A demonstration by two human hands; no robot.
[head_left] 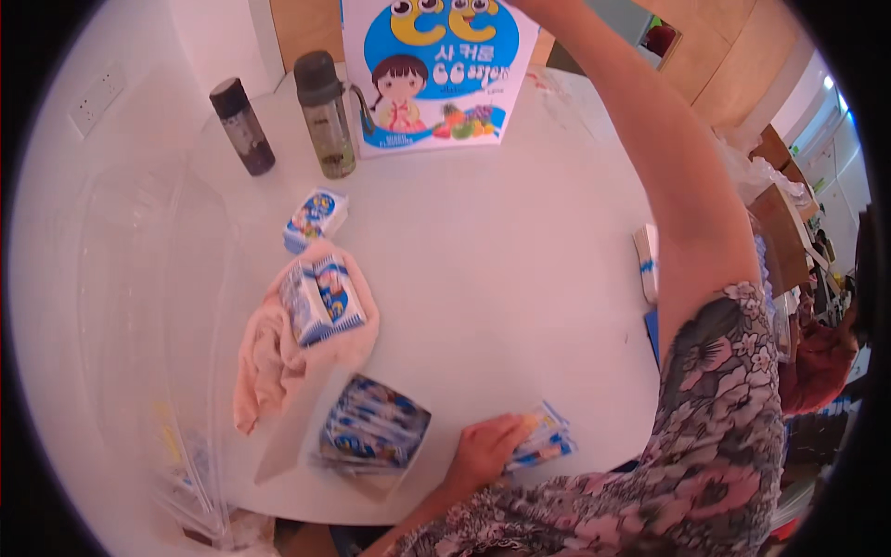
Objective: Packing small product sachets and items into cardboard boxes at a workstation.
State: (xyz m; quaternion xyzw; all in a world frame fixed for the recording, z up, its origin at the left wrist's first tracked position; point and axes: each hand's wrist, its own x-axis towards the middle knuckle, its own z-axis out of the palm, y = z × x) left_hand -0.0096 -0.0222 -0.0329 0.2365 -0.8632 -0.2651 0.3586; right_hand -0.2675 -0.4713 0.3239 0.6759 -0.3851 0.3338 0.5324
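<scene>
Near the table's front edge, my left hand (487, 450) is closed over a few small blue-and-white packets (548, 441). Left of it stands an open small box (394, 487) with its flap spread out, packed with several rows of similar packets (376, 427). My right arm reaches far across the table, and my right hand (538, 5) is at the upper right edge of a big white-and-blue carton (478, 116) printed with a cartoon girl and fruit. The top of the picture cuts that hand off, so its fingers are hidden.
A pink cloth (264, 367) lies at the left with packets (323, 297) on it; another small pack (316, 218) lies behind. Two drink bottles, one dark-capped (246, 130) and one with a handle (327, 125), stand at the back left. A clear plastic container (148, 325) is further left.
</scene>
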